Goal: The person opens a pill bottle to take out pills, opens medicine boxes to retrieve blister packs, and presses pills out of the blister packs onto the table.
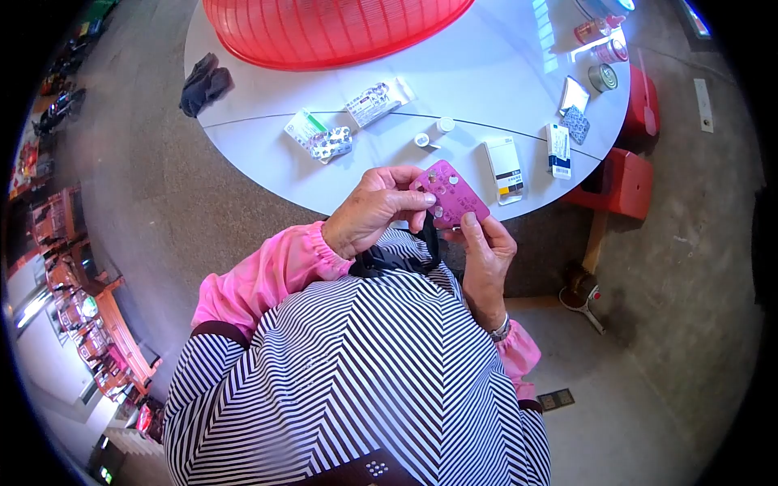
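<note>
A pink blister pack is held up between both hands, just in front of the table's near edge. My left hand pinches its left side, the thumb lying on the face near some opened pockets. My right hand grips the lower right corner between thumb and fingers. On the table beyond lie a white and green box with a silver blister pack against it, and a second white box. Two small white items are near the pack, and a white box with dark and yellow bands lies to its right.
A large red mesh cover stands at the back of the round white table. A dark cloth lies at the left edge. More boxes, a blister pack, a tin and bottles are at the right. Red stools stand beside the table.
</note>
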The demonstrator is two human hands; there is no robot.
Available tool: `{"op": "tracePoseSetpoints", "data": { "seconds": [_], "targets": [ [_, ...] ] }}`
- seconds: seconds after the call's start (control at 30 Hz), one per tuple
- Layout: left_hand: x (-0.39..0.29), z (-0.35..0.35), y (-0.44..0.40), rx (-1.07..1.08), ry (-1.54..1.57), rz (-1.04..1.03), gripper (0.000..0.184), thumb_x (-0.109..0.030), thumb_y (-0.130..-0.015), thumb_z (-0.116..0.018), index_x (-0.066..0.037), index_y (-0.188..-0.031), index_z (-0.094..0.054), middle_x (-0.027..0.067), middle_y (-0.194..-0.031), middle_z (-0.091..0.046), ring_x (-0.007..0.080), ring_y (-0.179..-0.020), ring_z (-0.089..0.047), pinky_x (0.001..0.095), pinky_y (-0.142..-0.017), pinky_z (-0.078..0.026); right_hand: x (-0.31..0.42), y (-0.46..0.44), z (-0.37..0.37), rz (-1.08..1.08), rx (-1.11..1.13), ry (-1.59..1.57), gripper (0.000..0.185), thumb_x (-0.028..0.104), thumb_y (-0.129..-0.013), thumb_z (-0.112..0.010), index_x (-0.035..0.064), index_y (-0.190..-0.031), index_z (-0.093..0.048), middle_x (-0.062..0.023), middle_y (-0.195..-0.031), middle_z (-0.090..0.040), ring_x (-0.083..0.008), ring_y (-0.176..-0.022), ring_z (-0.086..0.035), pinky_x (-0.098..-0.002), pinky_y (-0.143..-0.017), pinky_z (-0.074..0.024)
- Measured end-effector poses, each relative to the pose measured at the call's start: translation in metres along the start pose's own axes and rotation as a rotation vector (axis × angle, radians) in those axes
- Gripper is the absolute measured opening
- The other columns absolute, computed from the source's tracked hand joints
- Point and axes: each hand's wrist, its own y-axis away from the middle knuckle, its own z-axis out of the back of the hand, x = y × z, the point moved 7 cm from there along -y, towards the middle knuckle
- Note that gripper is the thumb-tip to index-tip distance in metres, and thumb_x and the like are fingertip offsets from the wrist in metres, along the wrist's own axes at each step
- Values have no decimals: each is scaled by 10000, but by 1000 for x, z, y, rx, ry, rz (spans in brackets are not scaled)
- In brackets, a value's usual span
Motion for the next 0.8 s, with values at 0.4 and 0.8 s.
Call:
{"op": "tracePoseSetpoints", "data": {
  "seconds": [0.4, 0.8],
  "targets": [
    [-12, -5, 7, 36, -136, -157, 291, 22, -812, -657, 35, -1101, -624, 77, -836, -644, 112, -608, -593, 213, -542, -499, 5, -3, -4, -90, 187, 119, 259, 67, -893, -639, -58, -1120, -634, -69, -930, -677, -104, -826, -625, -225, -727, -512],
    [-11, -3, 8, 77, -32, -165, 290, 13, -850, -605, 6, -1140, -603, 92, -949, -654, 169, -777, -636, 297, -728, -538, 55, 10, -26, 638, 190, 721, 213, -7, -799, -683, -10, -1012, -678, -149, -918, -681, -222, -792, -680, -285, -673, -533]
  ]
}}
